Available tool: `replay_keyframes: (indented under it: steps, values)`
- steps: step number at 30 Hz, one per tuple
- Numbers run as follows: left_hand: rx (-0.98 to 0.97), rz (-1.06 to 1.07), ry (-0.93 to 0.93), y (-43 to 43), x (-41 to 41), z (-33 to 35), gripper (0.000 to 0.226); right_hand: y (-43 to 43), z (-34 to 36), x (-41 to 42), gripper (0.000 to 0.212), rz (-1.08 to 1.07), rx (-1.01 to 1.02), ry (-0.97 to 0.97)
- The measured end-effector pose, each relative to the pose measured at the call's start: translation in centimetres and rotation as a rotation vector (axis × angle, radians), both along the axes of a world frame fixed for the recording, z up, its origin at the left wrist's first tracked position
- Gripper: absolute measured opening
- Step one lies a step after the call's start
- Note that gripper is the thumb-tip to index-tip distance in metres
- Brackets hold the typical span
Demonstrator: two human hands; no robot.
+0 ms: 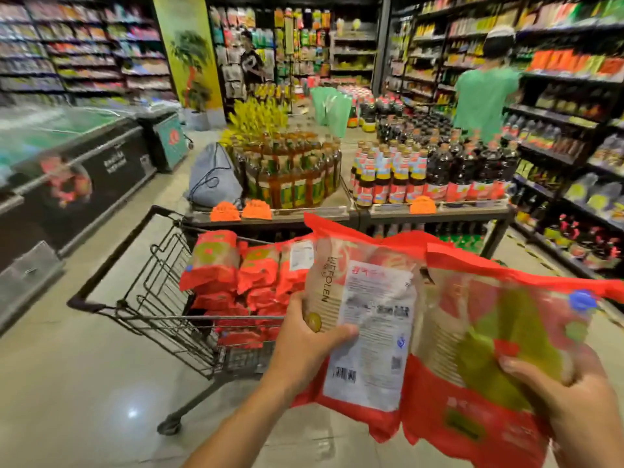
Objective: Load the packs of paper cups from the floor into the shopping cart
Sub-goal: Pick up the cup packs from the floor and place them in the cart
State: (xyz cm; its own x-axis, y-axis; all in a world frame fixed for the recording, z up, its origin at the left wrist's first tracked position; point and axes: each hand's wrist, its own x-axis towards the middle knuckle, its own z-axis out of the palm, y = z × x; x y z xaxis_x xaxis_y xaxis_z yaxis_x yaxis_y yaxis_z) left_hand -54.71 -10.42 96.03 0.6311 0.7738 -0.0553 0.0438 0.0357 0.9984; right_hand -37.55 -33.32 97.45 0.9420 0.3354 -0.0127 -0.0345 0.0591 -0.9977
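I hold two red packs of paper cups in front of me, to the right of the cart. My left hand (309,346) grips the left pack (368,309), whose white label faces me. The right pack (499,336) shows a green print, and my right hand (570,396) grips its lower edge. The black wire shopping cart (148,298) stands to the left on the floor. Several red packs (250,275) are piled inside it, reaching up to its rim.
A low display table (371,214) with bottles stands right behind the cart. A long freezer chest (77,177) runs along the left. Shelves line the right side, where a person in a green shirt (486,96) stands. Another person (251,65) is at the back.
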Motion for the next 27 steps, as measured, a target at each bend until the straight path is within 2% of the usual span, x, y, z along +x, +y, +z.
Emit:
replay_keyframes:
  steps: [2,8,10,17,22,24,26,27]
  values:
    - [-0.006,0.058,0.016,2.4,-0.9,-0.6,0.066,2.5,-0.5,1.6,0.076,0.044,-0.129,-0.006]
    - [-0.037,0.201,0.077,10.1,-1.1,-1.9,0.069,13.9,-1.7,4.7,0.056,0.2,-0.102,-0.026]
    - [-0.029,0.242,0.1,13.5,-0.4,-2.0,0.065,18.4,-2.7,6.3,0.057,0.256,-0.082,-0.009]
    - [-0.076,0.362,0.228,27.1,2.5,-2.0,0.085,34.6,-5.1,12.5,0.056,0.37,-0.057,0.075]
    - [-0.147,0.456,0.187,35.8,3.9,-4.5,0.065,45.0,-7.3,16.9,0.043,0.43,-0.181,0.089]
    - [-0.204,0.449,0.182,39.1,4.7,-6.1,0.058,48.6,-8.1,18.2,0.043,0.428,-0.244,0.067]
    - [-0.287,0.419,0.2,42.6,5.9,-7.9,0.05,52.2,-8.7,18.9,0.031,0.45,-0.286,0.042]
    - [-0.318,0.403,0.208,44.6,6.7,-8.9,0.044,54.2,-9.0,19.2,0.032,0.447,-0.306,0.044]
